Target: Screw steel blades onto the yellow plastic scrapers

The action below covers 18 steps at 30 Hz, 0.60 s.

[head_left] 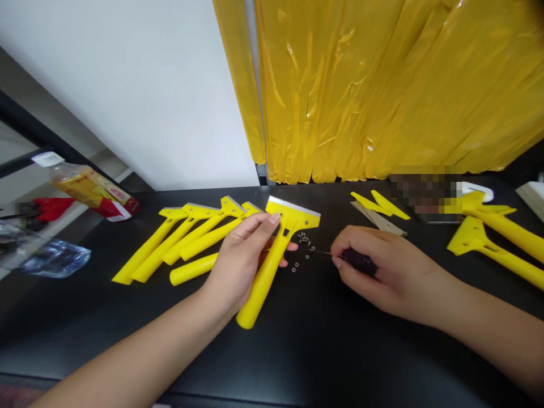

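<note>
My left hand (242,255) is closed on a yellow scraper (268,269) with a metal blade along its head; the thumb presses near one of the two screw spots. In my right hand (386,272) is a screwdriver (357,260) with a dark handle, its thin shaft pointing left. The shaft's tip is by a loose pile of small screws and nuts (304,239) on the black table (323,340). Several more yellow scrapers (148,249) with blades lie side by side left of my left hand.
At right lie yellow scraper handles (505,255). Two yellow strips (380,205) rest by flat blades (380,221) at the back, near a dark blurred-out object (425,195). A bottle (93,190) lies tilted at far left. Yellow plastic sheeting (361,90) hangs behind the table.
</note>
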Each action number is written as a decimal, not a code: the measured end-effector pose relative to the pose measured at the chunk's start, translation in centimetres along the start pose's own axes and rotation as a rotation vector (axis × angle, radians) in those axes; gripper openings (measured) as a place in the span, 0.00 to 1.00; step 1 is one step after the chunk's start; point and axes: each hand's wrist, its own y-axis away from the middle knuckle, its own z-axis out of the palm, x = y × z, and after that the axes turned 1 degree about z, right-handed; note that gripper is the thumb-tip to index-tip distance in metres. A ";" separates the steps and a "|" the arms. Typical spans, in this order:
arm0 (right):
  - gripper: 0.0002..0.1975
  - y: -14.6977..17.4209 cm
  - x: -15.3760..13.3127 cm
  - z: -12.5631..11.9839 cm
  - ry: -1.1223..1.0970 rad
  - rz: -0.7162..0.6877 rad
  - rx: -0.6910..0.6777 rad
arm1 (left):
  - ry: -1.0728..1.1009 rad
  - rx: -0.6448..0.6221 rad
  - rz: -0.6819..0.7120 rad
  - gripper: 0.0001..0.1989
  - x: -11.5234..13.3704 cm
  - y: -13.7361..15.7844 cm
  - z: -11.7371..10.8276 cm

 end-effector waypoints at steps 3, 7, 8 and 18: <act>0.05 0.0 -0.2 -0.2 0.005 0.011 0.021 | 0.003 -0.022 -0.024 0.13 0.0 0.0 -0.2; 0.06 -0.1 -0.2 -0.6 -0.013 0.022 0.052 | 0.011 -0.041 -0.039 0.11 0.0 -0.2 -0.4; 0.06 -0.1 -0.2 -0.7 -0.014 0.025 0.054 | 0.013 -0.047 -0.040 0.11 -0.1 -0.2 -0.4; 0.06 -0.2 -0.2 -0.9 -0.027 0.042 0.036 | 0.003 -0.076 -0.056 0.11 -0.3 -0.3 -0.5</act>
